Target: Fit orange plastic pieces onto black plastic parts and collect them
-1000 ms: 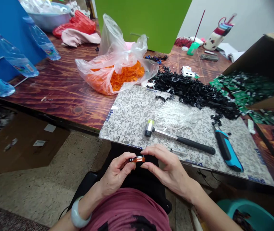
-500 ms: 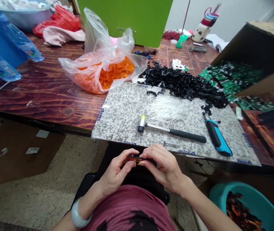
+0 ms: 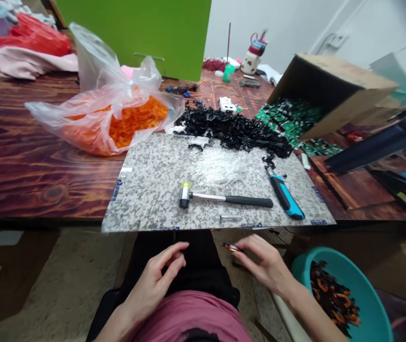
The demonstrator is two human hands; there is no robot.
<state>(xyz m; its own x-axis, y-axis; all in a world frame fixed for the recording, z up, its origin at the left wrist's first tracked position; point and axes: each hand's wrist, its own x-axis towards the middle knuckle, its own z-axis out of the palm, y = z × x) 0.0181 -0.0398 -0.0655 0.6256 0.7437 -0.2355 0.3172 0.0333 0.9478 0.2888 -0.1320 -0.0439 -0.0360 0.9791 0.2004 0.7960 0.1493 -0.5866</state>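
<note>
My right hand [image 3: 263, 261] pinches a small orange-and-black plastic part [image 3: 231, 247] between thumb and fingertips, out over the teal basin's side. My left hand [image 3: 153, 280] hangs apart from it above my lap, fingers loosely curled and holding nothing. A teal plastic basin [image 3: 316, 259] on the floor to my right holds a heap of black and orange parts [image 3: 333, 299]. In front of me lies a speckled granite slab [image 3: 146, 199], its near edge just beyond my hands, bearing a rubber-headed mallet [image 3: 224, 200] and a blue-and-black utility knife [image 3: 284, 197].
Behind the slab lie a pile of black plastic pieces [image 3: 231, 128] and a plastic bag of orange parts [image 3: 113, 123] on the wooden table [image 3: 17, 190]. Green circuit boards [image 3: 288, 123] spill from a tipped cardboard box [image 3: 331, 90] at the right.
My hands have separated: the left has let go of the orange part, and the right has carried it rightward toward the basin. The whole view has shifted as my head turned.
</note>
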